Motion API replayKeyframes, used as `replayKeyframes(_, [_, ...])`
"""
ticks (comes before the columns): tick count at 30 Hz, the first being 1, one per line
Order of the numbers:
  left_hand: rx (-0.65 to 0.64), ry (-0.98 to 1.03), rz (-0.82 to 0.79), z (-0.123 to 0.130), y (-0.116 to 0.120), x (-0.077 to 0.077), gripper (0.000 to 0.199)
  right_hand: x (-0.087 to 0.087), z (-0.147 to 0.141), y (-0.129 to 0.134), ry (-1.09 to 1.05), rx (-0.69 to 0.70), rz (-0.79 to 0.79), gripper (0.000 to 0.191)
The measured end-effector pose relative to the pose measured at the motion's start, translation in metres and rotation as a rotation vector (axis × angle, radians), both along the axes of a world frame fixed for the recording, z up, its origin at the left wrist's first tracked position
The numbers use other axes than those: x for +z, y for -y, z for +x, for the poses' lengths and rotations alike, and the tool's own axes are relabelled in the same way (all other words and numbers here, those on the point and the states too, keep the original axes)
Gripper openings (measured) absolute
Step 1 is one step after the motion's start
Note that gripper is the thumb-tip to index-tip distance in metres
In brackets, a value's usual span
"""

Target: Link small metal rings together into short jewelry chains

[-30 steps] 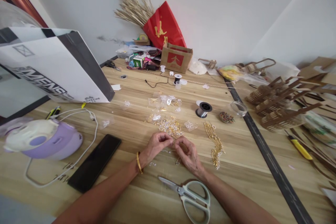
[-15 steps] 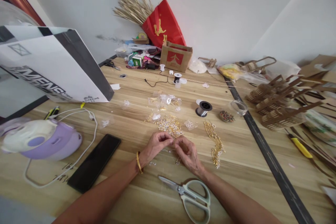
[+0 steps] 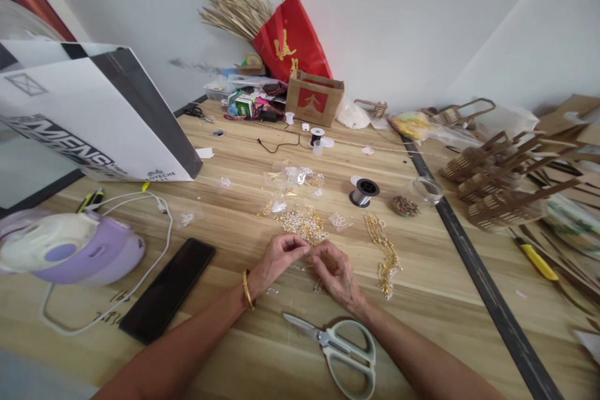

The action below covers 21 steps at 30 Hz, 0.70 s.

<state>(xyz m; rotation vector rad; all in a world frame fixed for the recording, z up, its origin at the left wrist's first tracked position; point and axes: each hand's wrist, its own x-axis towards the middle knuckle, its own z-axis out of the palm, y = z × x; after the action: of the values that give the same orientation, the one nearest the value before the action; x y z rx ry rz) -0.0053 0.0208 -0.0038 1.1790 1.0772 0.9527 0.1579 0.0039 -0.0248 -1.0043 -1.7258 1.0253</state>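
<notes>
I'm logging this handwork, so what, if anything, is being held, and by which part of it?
Cannot tell: the left hand and right hand pinch close together by the gold and silver pile, but anything held is too small to make out.

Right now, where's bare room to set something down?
Bare tabletop lies between the gold chains and black strip, and between the phone and left hand. It's crowded at the gold-and-silver heap beyond that hand.

On the left of the table (image 3: pixel 248 350), a phone (image 3: pixel 167 290) lies near a purple-and-white gadget (image 3: pixel 112 255), a big white bag (image 3: pixel 89 115) beyond. Far off, a red bag (image 3: pixel 304 37) leans behind a paper bag (image 3: pixel 335 106). Woven baskets (image 3: pixel 492 207) sit right.
</notes>
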Motion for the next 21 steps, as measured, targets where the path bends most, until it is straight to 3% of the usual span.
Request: replayKeyframes(21, [0.023, -0.025, 0.009, 0.0004, -0.0007, -0.0009, 0.018, 0.0022, -0.0002, 0.0001, -0.015, 0.011, -0.028, 0.018])
